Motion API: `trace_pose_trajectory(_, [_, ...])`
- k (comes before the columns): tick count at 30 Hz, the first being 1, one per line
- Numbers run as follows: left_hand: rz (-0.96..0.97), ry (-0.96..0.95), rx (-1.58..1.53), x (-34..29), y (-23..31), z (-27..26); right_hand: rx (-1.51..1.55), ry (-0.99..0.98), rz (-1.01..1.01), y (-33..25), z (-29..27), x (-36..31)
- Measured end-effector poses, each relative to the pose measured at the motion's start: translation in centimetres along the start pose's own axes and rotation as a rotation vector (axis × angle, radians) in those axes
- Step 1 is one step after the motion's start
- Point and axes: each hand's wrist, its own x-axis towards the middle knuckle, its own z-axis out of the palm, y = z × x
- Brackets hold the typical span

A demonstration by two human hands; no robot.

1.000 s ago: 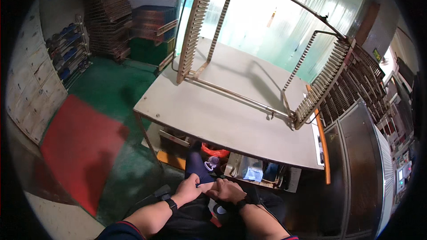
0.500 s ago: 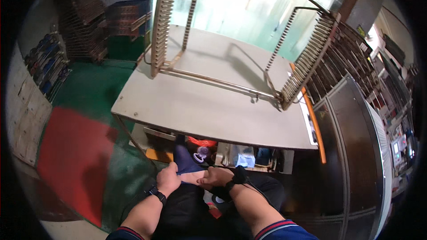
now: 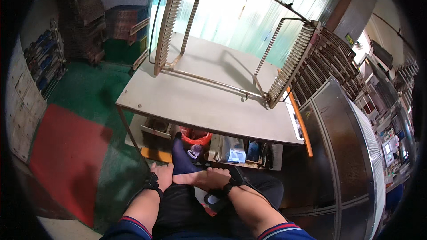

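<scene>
Dark navy fabric sock (image 3: 181, 160) is partly on the raised bare foot (image 3: 195, 178), heel and ankle uncovered. Left hand (image 3: 162, 175) fingers pinch its cuff; right hand (image 3: 218, 178) fingers wrap the foot, below the beige counter (image 3: 200, 106).

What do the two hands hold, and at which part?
A dark blue sock: the left hand and right hand grip its lower, open end.
</scene>
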Motion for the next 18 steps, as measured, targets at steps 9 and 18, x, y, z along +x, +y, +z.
trace_pose_trajectory(9, [0.221,0.299,0.122,0.6,-5.2,-4.2,0.057,-0.184,-0.092,-2.2,-4.4,-3.6])
trace_pose_trajectory(18, [0.036,0.414,-0.859,-1.5,-2.2,-0.8,0.052,-0.016,-0.197,-2.1,-1.7,0.4])
